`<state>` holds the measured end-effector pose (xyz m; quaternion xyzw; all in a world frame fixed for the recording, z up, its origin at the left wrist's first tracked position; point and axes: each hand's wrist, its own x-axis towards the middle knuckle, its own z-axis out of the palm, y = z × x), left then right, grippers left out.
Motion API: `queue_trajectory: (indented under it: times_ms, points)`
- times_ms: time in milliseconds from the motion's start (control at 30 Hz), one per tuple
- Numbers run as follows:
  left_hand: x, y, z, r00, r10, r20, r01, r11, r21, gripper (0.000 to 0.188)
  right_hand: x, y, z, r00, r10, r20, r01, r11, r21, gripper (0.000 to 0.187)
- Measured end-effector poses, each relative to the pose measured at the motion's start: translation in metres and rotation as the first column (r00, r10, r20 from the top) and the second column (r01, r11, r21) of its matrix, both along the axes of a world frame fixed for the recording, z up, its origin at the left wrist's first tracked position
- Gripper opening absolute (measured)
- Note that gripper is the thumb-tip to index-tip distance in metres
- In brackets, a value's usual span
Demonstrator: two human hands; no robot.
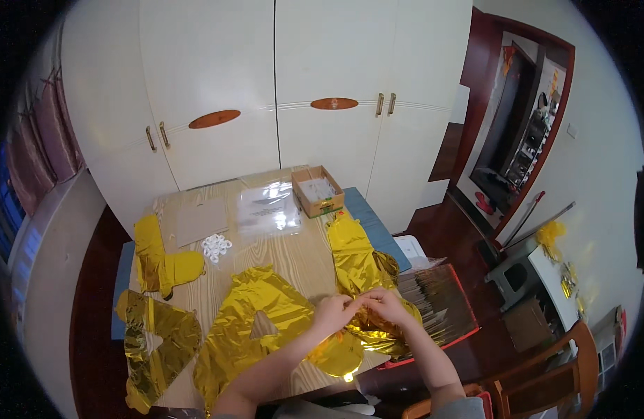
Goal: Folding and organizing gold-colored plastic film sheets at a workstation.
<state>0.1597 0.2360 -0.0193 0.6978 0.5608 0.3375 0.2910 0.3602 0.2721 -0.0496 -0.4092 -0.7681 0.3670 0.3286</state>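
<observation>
1. A gold foil piece (357,264) lies along the right edge of the counter (287,253).
2. Over it, the left hand (334,314) and right hand (387,306) meet, fingers narrow; whether they grip it, I cannot tell.
3. Farther back: white rings (216,247), cardboard box (323,209).

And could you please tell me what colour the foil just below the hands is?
The foil is shiny gold, seen in the head view.

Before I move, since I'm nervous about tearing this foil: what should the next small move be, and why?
Probably ease the gold foil flatter: it looks bunched and crumpled beneath the left hand and right hand, which meet above it. Whether they pinch any of it, I cannot tell.
</observation>
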Motion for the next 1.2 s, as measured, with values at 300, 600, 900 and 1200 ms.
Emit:
queue_trajectory:
  times_ms: [300, 600, 900, 1200]
  points:
    - [0.001, 0.008, -0.023, 0.995, 0.023, 0.094, -0.016, 0.997, -0.073, 0.032, 0.002, 0.001, -0.009, 0.998, -0.002, 0.067, 0.002, 1.000, -0.004, 0.019]
    - [0.003, 0.017, -0.049, 0.986, -0.004, 0.167, 0.020, 0.996, -0.091, 0.046, -0.007, -0.018, 0.015, 0.989, -0.017, 0.146, -0.011, 0.982, 0.188, 0.026]
    - [0.003, 0.020, -0.062, 0.992, 0.027, 0.119, -0.017, 0.996, -0.085, 0.053, 0.004, -0.007, 0.001, 0.985, -0.174, -0.018, 0.166, 0.962, -0.216, 0.015]
    - [0.001, 0.002, -0.008, 0.811, -0.003, -0.585, 0.082, 0.991, 0.110, 0.048, 0.047, 0.042, 0.024, 0.633, -0.534, -0.561, 0.060, 0.755, -0.652, 0.010]
